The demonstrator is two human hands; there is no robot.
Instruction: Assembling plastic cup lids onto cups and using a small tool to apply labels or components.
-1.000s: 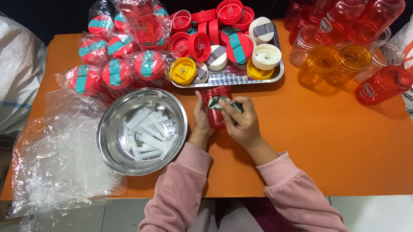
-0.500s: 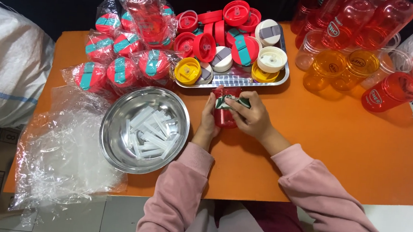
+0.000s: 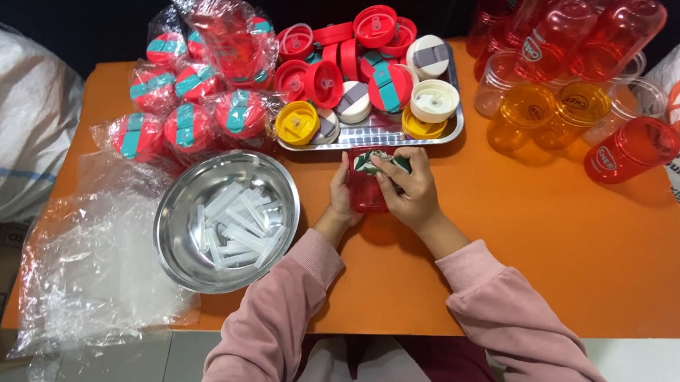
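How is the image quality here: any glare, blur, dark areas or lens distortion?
Head view: mostly sharp and evenly lit; soft shadows under the orange table's cups; bright glare on the steel bowl rim and the plastic wrap; background beyond the table nearly black; slight wide-angle bending at the edges; both hands, left and right, are in focus on a red cup.

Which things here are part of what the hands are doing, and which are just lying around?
In hand: red bottle, green-white folded piece, left hand, right hand.
Lying about: steel bowl of clear straws, tray of lids, bagged lids, empty bottles, plastic wrap.
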